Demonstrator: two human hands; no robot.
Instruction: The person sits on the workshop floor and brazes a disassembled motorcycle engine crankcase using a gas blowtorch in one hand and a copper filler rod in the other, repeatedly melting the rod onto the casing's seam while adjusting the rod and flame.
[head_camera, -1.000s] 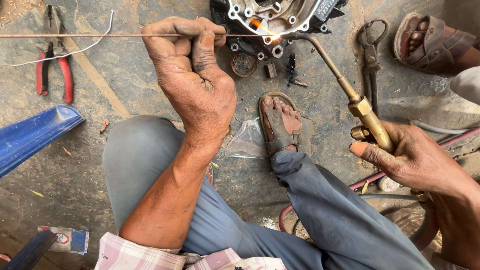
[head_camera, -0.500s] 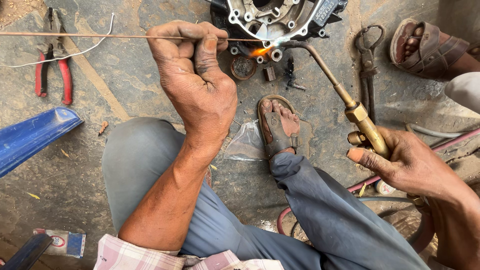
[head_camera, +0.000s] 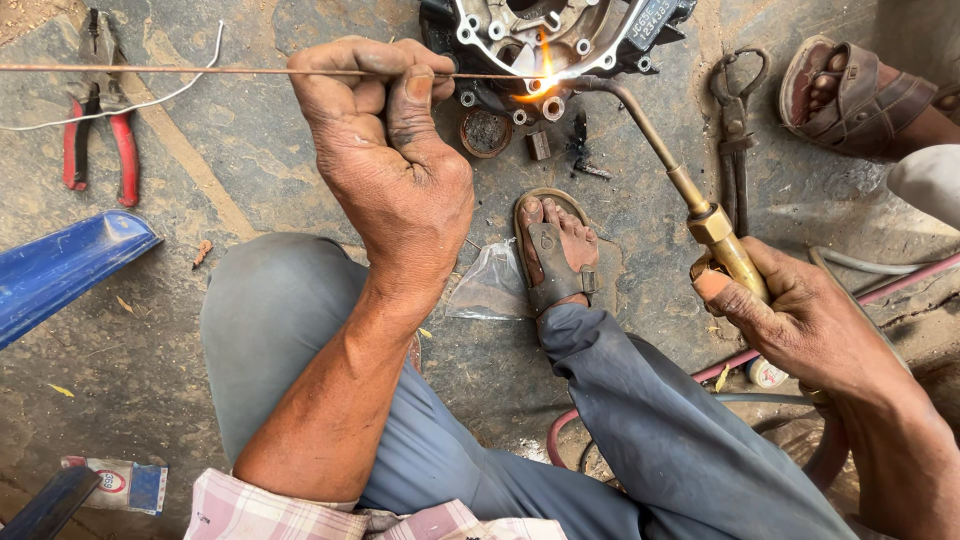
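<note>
Left hand (head_camera: 390, 170) clenched on thin filler rod (head_camera: 170, 69), tip at flame; right hand (head_camera: 800, 320) grasping brass gas torch (head_camera: 690, 195), flame on engine casing (head_camera: 540, 40) at 12 o'clock; red pliers (head_camera: 98, 130) at 10.

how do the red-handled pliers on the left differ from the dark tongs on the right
The red-handled pliers have bright red grips and short, stubby jaws; the dark tongs are bare, rusty metal all over, longer and slimmer. The pliers lie next to a thin white wire, far from the flame; the tongs lie beside the brass torch that the right hand holds. Both rest untouched on the stone floor.
</note>
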